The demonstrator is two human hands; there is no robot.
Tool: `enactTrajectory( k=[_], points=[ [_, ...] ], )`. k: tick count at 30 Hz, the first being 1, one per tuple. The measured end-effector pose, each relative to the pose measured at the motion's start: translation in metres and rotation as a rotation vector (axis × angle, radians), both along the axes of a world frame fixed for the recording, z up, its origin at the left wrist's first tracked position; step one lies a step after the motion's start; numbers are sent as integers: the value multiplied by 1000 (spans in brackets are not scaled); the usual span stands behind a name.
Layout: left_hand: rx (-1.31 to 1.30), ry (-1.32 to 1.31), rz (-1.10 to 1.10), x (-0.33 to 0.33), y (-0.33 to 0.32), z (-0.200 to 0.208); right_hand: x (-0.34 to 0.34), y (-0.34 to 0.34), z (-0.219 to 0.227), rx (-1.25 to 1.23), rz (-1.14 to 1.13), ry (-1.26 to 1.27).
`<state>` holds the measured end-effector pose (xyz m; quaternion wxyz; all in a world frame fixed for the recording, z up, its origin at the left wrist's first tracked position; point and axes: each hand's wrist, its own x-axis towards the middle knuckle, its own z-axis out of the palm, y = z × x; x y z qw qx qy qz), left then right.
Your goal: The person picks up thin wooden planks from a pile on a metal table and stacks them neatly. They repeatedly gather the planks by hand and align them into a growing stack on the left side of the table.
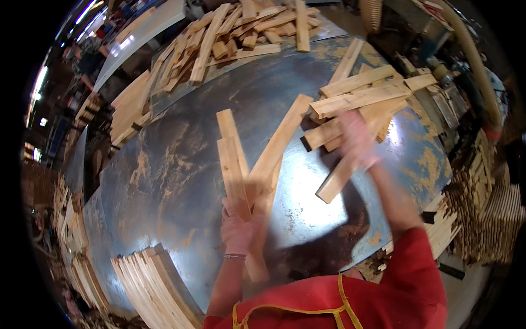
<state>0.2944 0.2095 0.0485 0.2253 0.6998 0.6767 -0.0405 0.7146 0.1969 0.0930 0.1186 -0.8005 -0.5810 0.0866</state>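
My left hand [238, 225] is closed around wooden boards near the front middle of the metal table [181, 164]. One short board [233, 170] stands out to the upper left of it. A longer board [282, 137] slants up to the right, partly over another, and their lower ends run past my wrist. Farther right, my right hand [357, 140] is over a loose pile of boards [364, 96], smeared by motion. Its fingers do not show clearly. A board [337, 180] juts out below it, and a dark-ended board [320, 135] lies to its left.
A large heap of boards [235, 33] covers the table's far side. Stacked strips [153, 285] stand at the near left, with more stacks [487, 219] beyond the right edge. Sawdust [430, 167] streaks the tabletop. A ribbed hose [471, 49] hangs at the right; a person [87, 60] stands far left.
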Motion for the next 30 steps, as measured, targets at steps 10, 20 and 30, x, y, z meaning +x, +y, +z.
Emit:
enactTrajectory(
  k=[10,20,30],
  points=[
    [-229,-200,-52,-7,53,68,100,135,-11,-461,97,-305],
    [-30,-62,-228,87,80,9,55,81,12,-523,-130,240],
    [-458,-1185,-51,-96,1,36,-138,-53,-75,-58,-311,1496]
  ],
)
